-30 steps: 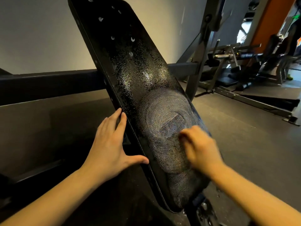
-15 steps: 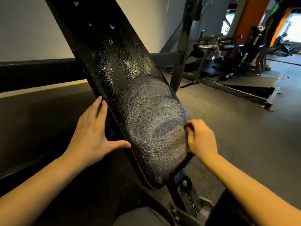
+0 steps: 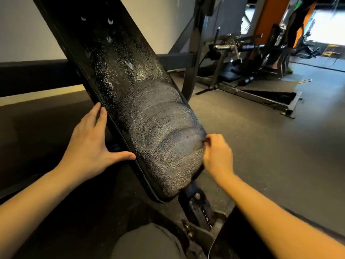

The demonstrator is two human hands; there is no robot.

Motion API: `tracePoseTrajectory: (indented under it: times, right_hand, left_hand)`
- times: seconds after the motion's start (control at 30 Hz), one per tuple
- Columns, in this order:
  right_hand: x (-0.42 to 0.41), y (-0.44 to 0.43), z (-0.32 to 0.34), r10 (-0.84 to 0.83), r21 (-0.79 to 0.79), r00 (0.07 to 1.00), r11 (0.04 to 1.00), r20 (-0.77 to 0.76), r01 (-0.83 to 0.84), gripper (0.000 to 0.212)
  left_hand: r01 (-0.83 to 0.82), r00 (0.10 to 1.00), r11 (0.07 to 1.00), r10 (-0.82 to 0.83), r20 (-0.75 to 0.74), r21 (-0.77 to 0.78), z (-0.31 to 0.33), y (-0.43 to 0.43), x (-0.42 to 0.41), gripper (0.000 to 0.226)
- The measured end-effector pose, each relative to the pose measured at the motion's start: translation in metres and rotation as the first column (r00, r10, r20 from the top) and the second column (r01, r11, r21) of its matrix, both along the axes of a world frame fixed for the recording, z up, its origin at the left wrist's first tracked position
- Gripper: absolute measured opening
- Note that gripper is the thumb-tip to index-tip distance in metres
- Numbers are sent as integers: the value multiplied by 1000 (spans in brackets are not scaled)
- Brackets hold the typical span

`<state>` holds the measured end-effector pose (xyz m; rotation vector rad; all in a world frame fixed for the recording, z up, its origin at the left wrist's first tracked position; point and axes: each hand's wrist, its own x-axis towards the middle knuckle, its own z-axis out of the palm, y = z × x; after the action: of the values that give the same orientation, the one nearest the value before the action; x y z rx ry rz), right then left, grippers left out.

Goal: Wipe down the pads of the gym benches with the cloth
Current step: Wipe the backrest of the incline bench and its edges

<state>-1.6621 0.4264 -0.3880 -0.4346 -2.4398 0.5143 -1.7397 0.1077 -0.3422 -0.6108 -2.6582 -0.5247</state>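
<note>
A long black bench pad (image 3: 149, 113) leans steeply up to the left. Water drops cover its middle, and pale circular wipe marks cover its lower part. My left hand (image 3: 89, 144) rests flat against the pad's left edge, fingers straight and thumb spread onto the rim. At the pad's lower right edge my right hand (image 3: 217, 154) has its fingers curled tight. Only a small dark scrap of the cloth (image 3: 205, 141) shows at its fingertips; the hand hides the remainder.
Below the pad sits the bench's black adjuster bracket (image 3: 203, 212) with numbers on it. A steel upright (image 3: 194, 53) stands behind the pad, and another gym machine (image 3: 242, 53) is at the back right. Grey rubber floor (image 3: 270, 146) lies to the right. My knee (image 3: 145, 242) is at the bottom.
My right hand has slid from the face of the pad to its right edge, leaving fresh smears. My left hand keeps its place on the left edge. The view has dropped slightly.
</note>
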Motion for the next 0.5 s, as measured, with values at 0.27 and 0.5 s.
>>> tracePoseTrajectory:
  times: [0.27,0.5]
  right_hand:
    - [-6,-21,3,347,132,937,932,-51,-338,19]
    - [-40,-114,22,522,123,833,853,-180,-508,17]
  left_hand:
    - [15,1000,1000,-15,-17,7,0,-1,-2,151]
    - [55,997,998,-53,-64,37,-3,-6,-5,147]
